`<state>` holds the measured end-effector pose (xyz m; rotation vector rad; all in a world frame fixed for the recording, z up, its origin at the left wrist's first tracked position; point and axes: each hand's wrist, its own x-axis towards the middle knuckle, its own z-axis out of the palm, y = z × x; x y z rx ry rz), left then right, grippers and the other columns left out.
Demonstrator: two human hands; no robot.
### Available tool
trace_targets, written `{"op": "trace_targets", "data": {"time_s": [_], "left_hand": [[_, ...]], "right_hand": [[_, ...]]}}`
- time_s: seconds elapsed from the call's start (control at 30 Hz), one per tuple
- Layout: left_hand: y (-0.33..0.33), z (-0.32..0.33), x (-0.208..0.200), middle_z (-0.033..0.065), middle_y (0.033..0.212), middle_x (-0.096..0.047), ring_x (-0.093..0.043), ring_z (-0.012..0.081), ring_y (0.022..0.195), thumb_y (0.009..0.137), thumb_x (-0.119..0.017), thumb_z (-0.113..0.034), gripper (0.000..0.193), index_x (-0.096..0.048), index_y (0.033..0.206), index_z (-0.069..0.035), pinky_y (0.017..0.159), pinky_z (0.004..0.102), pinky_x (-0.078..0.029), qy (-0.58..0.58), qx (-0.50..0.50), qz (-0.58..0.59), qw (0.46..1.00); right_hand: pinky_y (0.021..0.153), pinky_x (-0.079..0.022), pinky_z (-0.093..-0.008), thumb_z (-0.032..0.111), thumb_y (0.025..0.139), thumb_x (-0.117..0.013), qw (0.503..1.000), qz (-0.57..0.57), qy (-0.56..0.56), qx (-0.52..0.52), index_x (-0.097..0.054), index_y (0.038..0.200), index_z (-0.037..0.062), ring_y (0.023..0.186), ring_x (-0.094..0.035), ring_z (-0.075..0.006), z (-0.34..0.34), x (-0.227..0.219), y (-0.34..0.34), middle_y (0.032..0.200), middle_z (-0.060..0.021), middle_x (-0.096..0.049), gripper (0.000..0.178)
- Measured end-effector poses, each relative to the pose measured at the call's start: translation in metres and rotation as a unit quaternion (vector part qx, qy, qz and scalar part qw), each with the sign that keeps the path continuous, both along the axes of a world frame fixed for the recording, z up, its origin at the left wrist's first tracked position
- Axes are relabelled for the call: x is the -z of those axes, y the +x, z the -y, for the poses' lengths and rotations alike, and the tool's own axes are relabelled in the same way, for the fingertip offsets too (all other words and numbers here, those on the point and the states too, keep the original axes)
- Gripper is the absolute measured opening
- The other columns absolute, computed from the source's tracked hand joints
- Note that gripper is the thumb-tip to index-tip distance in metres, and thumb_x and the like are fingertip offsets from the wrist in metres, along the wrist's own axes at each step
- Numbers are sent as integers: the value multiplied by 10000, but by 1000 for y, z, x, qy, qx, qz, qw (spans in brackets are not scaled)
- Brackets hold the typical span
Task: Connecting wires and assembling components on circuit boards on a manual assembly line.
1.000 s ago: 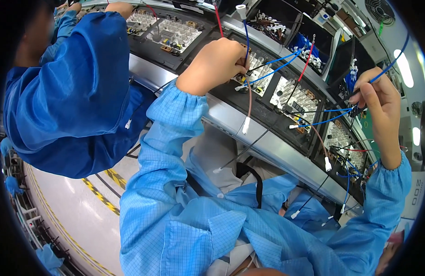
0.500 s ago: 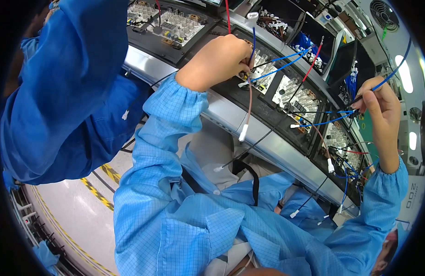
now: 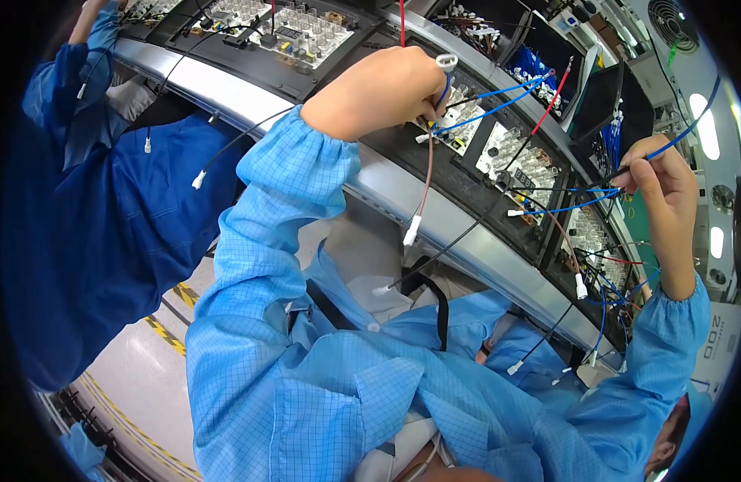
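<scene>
My left hand (image 3: 386, 87) is closed in a pinch over a circuit board (image 3: 467, 120) in a black tray. A short stretch of blue wire (image 3: 444, 90) shows at its fingers; the fingertips are partly hidden. Below them hangs a brown wire (image 3: 430, 177) ending in a white connector (image 3: 412, 231). My right hand (image 3: 663, 181), raised at the right, pinches a blue wire (image 3: 688, 132) that runs up toward the upper right, dark near the fingertips. Between the hands lies another board (image 3: 519, 165) with clear upright parts, crossed by black, blue and red wires.
A metal rail (image 3: 459, 229) runs along the near side of the trays. Black bins (image 3: 539, 60) of blue and white-tipped wires stand behind. At the left sits a co-worker in dark blue (image 3: 138, 217). Several loose wire ends hang over the rail.
The co-worker's raised arm at the left has swung away, uncovering more rail and hanging wires. My left hand has shifted slightly up in the picture; my right hand stays almost where it was.
</scene>
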<state>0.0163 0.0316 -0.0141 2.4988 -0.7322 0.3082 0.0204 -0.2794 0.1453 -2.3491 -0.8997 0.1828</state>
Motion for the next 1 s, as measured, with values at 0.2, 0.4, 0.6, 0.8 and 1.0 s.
{"op": "trace_targets", "data": {"time_s": [0.2,0.4,0.6,0.8,1.0], "left_hand": [[10,0,4,118,740,-682,-667,288,694,733,-684,-102,82,-721,791,-58,654,373,-538,-9,9,24,1000],[8,1,8,133,735,-680,-672,301,682,772,-673,-54,64,-700,827,-33,635,362,-534,13,15,65,998],[4,-2,19,115,744,-663,-653,318,719,774,-622,-62,87,-698,812,-81,649,398,-525,-48,25,32,998],[-4,-3,17,167,810,-657,-632,365,778,785,-618,-38,122,-675,892,-52,676,441,-506,-67,11,41,997],[-21,-2,11,176,884,-666,-637,372,817,791,-575,-6,277,-660,1044,-83,702,428,-512,-72,-58,24,995]], "right_hand": [[730,-493,-256,86,941,-542,996,-50,-70,-22,-607,926,-29,821,-651,-143,-6,8,11,903,-54,-596,134],[667,-524,-290,106,859,-646,981,43,-171,-79,-684,891,-21,746,-680,-206,-9,19,17,828,-123,-693,136],[638,-512,-353,92,797,-712,961,87,-190,-182,-702,885,6,714,-653,-289,-1,41,24,794,-132,-683,124],[625,-507,-359,175,780,-738,957,121,-194,-176,-727,899,71,719,-655,-279,7,54,29,790,-101,-691,159],[608,-494,-375,177,763,-737,937,185,-216,-203,-730,926,88,707,-634,-277,8,62,27,785,-86,-676,186]]}}
